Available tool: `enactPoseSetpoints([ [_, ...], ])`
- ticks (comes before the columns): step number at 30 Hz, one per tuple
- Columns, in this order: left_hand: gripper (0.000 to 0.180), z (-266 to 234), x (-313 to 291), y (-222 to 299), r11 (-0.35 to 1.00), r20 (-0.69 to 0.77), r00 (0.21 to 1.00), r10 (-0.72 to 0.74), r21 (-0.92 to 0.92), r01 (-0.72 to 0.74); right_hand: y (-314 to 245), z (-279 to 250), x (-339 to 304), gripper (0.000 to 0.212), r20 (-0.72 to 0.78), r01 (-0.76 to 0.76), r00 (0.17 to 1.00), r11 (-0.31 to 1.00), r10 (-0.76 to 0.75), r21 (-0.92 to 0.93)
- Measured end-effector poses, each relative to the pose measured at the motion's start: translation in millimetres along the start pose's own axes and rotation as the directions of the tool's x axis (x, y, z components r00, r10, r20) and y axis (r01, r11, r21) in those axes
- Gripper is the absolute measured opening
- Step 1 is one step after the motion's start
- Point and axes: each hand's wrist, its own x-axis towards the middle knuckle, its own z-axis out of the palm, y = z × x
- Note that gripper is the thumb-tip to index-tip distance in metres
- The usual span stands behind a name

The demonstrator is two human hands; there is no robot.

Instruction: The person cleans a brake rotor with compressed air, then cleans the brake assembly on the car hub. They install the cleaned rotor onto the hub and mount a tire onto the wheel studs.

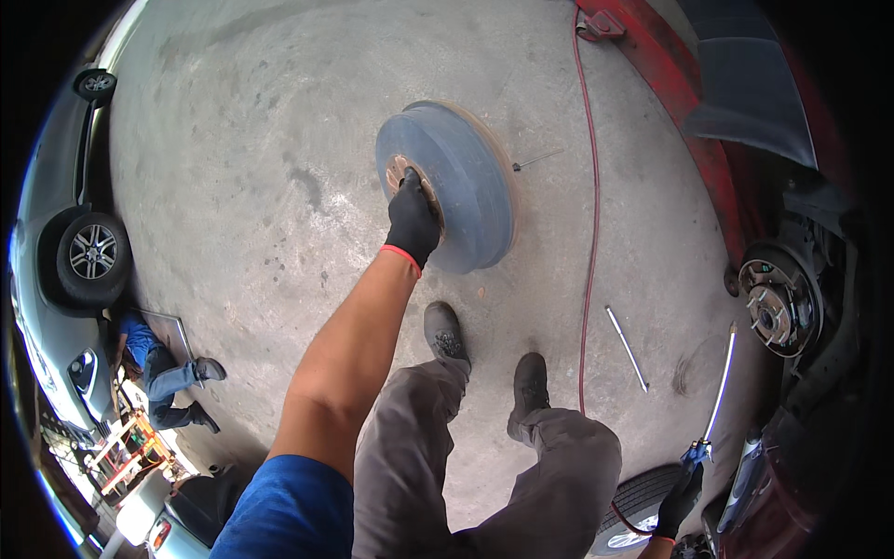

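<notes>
My left hand (414, 222), in a black glove with a red cuff, is closed on a grey brake drum (466, 191) at its rusty center. The drum is tilted on its side in front of my feet; whether it touches the floor I cannot tell. Low at the right, my gloved right hand (680, 503) grips an air blow gun (695, 454) with a long, pale nozzle pointing away from me. Close to it at the right is an exposed brake assembly (775, 312) with shoes and a studded hub, on a raised vehicle.
A red air hose (593, 186) crosses the floor. Near it lie a metal bar (627, 349) and a thin black-ended tool (526, 165). A wheel (638, 508) lies by my right hand. Red lift arm (652, 61) stands right. At left, another person (168, 373) is beside a silver car (56, 252).
</notes>
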Motion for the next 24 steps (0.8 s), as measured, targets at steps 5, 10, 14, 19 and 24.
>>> enactPoseSetpoints([
  [5,0.059,7,104,64,0.967,0.213,0.969,0.126,-0.245,-0.072,-114,50,58,0.046,-0.097,0.144,0.981,0.967,-0.168,-0.212],
  [10,0.049,21,211,85,0.753,0.156,0.982,0.102,-0.658,0.026,-245,96,163,0.03,0.057,0.152,0.987,0.985,-0.148,-0.077],
  [14,0.052,8,244,74,0.832,0.233,0.933,0.274,-0.544,-0.109,-332,103,228,0.031,0.212,0.226,0.953,0.974,-0.216,-0.023],
  [19,0.076,-14,194,87,0.881,0.019,0.935,0.354,-0.341,-0.327,-438,85,295,0.03,0.308,0.691,0.706,0.716,-0.638,-0.102],
  [24,0.088,-1,150,118,0.95,-0.164,0.966,0.201,-0.206,-0.233,-584,69,331,0.029,0.405,0.655,0.699,0.755,-0.589,-0.032],
])
